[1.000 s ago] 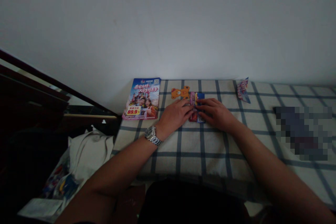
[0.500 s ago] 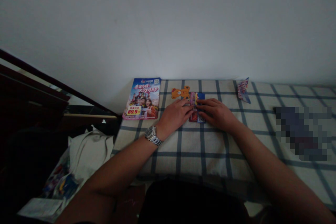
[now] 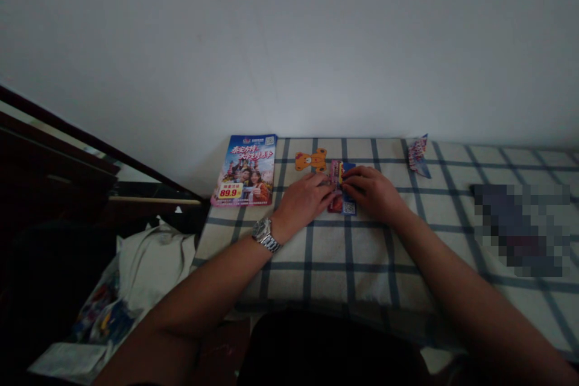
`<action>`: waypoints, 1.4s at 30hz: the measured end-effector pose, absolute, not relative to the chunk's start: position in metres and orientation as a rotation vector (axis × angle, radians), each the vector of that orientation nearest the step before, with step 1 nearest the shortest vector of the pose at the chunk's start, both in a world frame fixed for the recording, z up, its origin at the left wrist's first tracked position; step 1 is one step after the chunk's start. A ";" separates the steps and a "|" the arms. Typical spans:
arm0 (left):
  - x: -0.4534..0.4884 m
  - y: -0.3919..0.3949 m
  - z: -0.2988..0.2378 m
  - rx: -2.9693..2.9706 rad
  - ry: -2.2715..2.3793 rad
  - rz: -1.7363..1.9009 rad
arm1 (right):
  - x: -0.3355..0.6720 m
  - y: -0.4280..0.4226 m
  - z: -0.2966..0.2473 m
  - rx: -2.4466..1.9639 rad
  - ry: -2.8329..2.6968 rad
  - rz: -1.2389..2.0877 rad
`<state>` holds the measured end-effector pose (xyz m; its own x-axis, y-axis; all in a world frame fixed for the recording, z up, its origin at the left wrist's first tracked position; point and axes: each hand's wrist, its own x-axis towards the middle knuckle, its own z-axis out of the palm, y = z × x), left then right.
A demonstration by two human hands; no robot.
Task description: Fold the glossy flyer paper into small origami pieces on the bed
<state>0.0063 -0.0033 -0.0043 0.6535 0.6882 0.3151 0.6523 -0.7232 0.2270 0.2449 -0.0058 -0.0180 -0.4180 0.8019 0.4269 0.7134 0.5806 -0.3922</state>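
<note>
A small folded flyer (image 3: 348,207), pink and red on its left half and blue with a QR code on its right, lies on the checked cloth between my hands. My left hand (image 3: 304,200), with a metal watch (image 3: 266,234) on the wrist, holds its left edge with curled fingers. At the right edge, my right hand (image 3: 371,190) grips the paper with fingertips drawn together. Just behind the left fingers is a flat orange bear cutout (image 3: 311,160). A stack of printed flyers (image 3: 246,172) lies to the left.
A folded paper piece (image 3: 418,155) stands near the wall on the right. Farther right is a blurred-out dark object (image 3: 515,229). The checked cloth (image 3: 316,271) covers the surface up to the white wall. White bags (image 3: 151,259) sit low on the left beside a dark wooden rail (image 3: 90,142).
The folded flyer has shifted slightly right and toward me. My right fingers have drawn in closer together on its right side; the left hand has barely moved.
</note>
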 end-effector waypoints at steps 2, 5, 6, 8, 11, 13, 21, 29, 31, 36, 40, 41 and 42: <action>0.008 -0.004 -0.003 2.766 1.125 0.578 | 0.245 -0.006 -0.017 -1.222 -2.221 0.214; 0.009 -0.005 -0.002 2.763 1.116 0.574 | 0.243 -0.006 -0.014 -1.261 -2.216 0.227; 0.009 -0.005 -0.002 2.763 1.116 0.572 | 0.243 -0.006 -0.013 -1.273 -2.210 0.234; 0.009 -0.005 -0.002 2.766 1.123 0.566 | 0.241 -0.006 -0.012 -1.295 -2.190 0.246; 0.009 -0.006 -0.002 2.766 1.146 0.555 | 0.239 -0.006 -0.011 -1.320 -2.171 0.251; 0.009 -0.006 -0.001 2.765 1.154 0.545 | 0.238 -0.005 -0.011 -1.335 -2.165 0.245; 0.009 -0.006 0.002 2.831 1.107 0.539 | 0.238 -0.004 -0.013 -1.344 -2.141 0.246; 0.009 -0.006 0.001 2.888 1.042 0.475 | 0.238 -0.001 -0.017 -1.355 -2.132 0.266; 0.009 -0.005 0.001 2.887 1.044 0.481 | 0.239 -0.001 -0.018 -1.345 -2.127 0.268; 0.008 -0.005 -0.001 2.830 1.059 0.544 | 0.239 -0.001 -0.017 -1.326 -2.123 0.275; 0.007 -0.005 -0.004 2.806 1.057 0.557 | 0.238 -0.001 -0.017 -1.333 -2.117 0.270; 0.007 -0.005 -0.004 2.802 1.060 0.561 | 0.238 -0.001 -0.017 -1.337 -2.117 0.269; 0.007 -0.005 -0.004 2.800 1.064 0.566 | 0.238 -0.001 -0.017 -1.341 -2.116 0.268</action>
<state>0.0065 -0.0051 -0.0042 0.6883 0.6569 0.3078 0.6223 -0.7527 0.2147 0.2377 -0.0012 -0.0168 -0.2992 0.8721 0.3872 0.7483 0.4662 -0.4720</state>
